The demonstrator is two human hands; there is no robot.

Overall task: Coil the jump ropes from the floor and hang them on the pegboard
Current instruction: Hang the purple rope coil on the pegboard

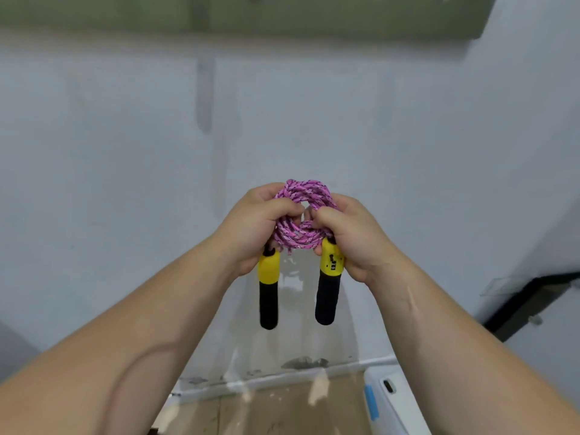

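Observation:
A pink braided jump rope (303, 191) is wound into a tight coil and held up in front of a pale wall. My left hand (251, 227) grips the coil's left side and my right hand (351, 233) grips its right side, fingers curled round the strands. Two handles, yellow on top and black foam below, hang straight down from the coil: the left handle (268, 293) under my left hand, the right handle (326, 290) under my right. A green board (219, 14) runs along the top of the view, blurred.
The pale wall (125, 152) fills most of the view. Below lies a strip of wooden floor (266, 412) with a white skirting. A white plastic bin with blue tape (392, 400) stands at the lower right. A dark framed object (533, 302) sits at the right.

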